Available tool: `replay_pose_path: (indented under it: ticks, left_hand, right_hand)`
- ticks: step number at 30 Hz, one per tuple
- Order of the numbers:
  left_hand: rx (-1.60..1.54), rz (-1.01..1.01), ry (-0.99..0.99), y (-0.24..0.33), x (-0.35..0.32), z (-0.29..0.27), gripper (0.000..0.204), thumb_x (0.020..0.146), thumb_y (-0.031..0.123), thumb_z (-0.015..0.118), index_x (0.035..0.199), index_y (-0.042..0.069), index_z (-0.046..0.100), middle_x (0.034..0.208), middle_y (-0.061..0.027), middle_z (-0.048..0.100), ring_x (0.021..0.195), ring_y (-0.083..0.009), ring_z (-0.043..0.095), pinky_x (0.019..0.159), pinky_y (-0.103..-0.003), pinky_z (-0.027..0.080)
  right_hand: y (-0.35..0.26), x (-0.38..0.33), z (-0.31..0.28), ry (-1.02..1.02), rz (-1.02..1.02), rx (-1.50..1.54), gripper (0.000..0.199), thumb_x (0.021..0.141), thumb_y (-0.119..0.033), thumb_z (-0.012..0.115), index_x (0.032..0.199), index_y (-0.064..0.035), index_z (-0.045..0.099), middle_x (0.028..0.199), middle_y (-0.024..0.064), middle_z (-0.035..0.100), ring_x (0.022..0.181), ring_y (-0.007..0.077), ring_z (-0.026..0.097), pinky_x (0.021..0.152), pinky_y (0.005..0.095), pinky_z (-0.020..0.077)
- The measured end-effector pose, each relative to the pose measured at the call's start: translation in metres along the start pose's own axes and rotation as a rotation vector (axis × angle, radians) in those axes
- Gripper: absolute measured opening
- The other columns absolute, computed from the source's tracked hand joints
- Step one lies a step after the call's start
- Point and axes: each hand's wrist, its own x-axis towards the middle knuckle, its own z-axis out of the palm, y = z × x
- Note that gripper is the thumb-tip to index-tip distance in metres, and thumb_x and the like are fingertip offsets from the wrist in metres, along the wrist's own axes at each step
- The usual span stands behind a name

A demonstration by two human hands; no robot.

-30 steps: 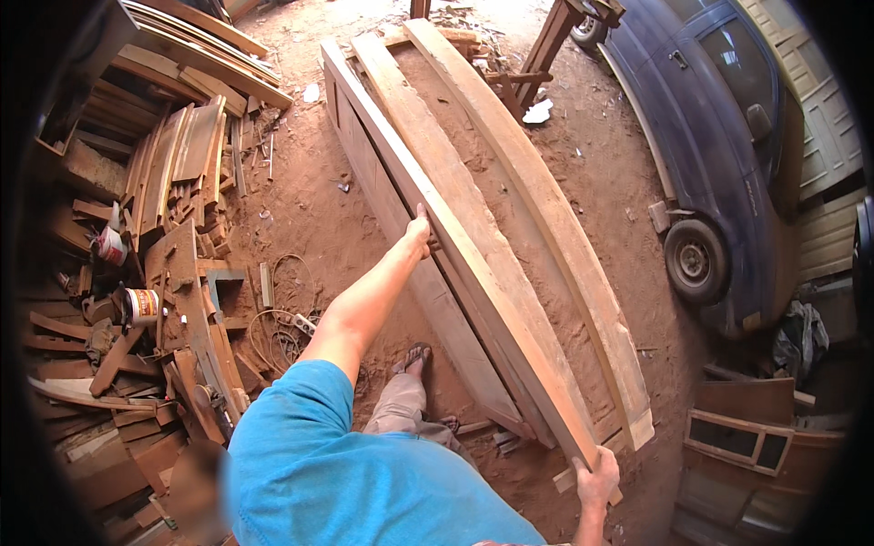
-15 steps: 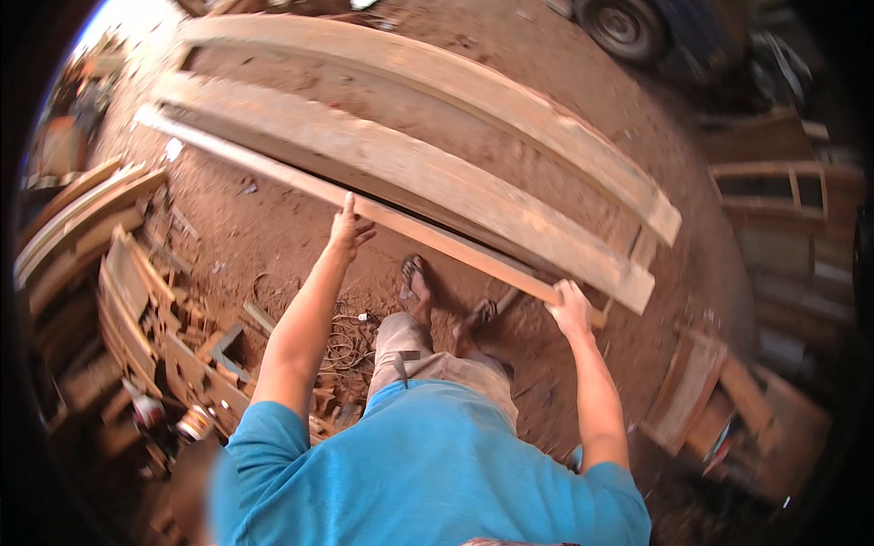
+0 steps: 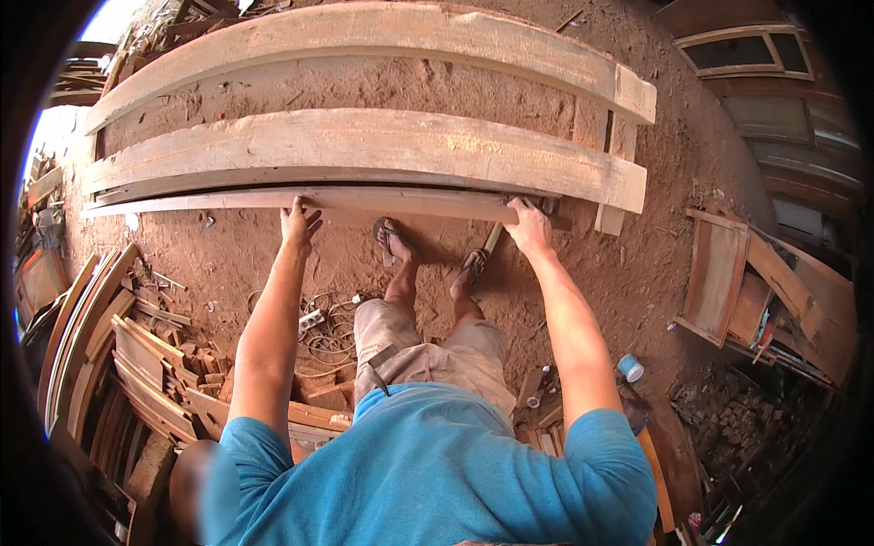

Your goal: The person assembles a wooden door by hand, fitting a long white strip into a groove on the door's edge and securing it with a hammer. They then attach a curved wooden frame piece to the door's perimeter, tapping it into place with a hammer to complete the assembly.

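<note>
A long, narrow wooden strip (image 3: 401,202) runs across in front of me, along the near side of a thick plank (image 3: 364,141). My left hand (image 3: 297,225) holds the strip left of its middle, thumb up against it and the other fingers partly spread below. Nearer its right end, my right hand (image 3: 530,227) is closed over the strip, the fingers bent over its top edge. A second thick plank (image 3: 364,36) lies beyond and parallel to the first. Both planks rest on a wooden crosspiece (image 3: 622,146) at the right.
Stacked boards and offcuts (image 3: 150,364) lie at the lower left, with a coiled cord (image 3: 330,337) beside my feet. Wooden panels (image 3: 719,273) lean at the right, near a small blue-and-white container (image 3: 629,368). Framed panels (image 3: 742,53) stand at the far right.
My view has turned, so the strip and planks now run nearly level instead of slanting down to the right. The vehicle wheel has left view. Both hands stay on the strip.
</note>
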Motion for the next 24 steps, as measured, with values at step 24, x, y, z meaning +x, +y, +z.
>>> replay_pose_path:
  ticks: [24]
  left_hand:
    - [1.132,1.691,-0.197,-0.123,-0.125,0.189,0.041,0.092,0.029,0.075,0.127,0.009,0.065,0.129,-0.0103,0.064,0.119,-0.0324,0.058,0.102,-0.044,0.045]
  right_hand:
    - [0.104,-0.014,0.118,1.037,-0.303,0.277,0.048,0.092,-0.028,0.079,0.129,-0.0051,0.060,0.130,0.0159,0.052,0.119,0.0321,0.055,0.100,0.0441,0.0475]
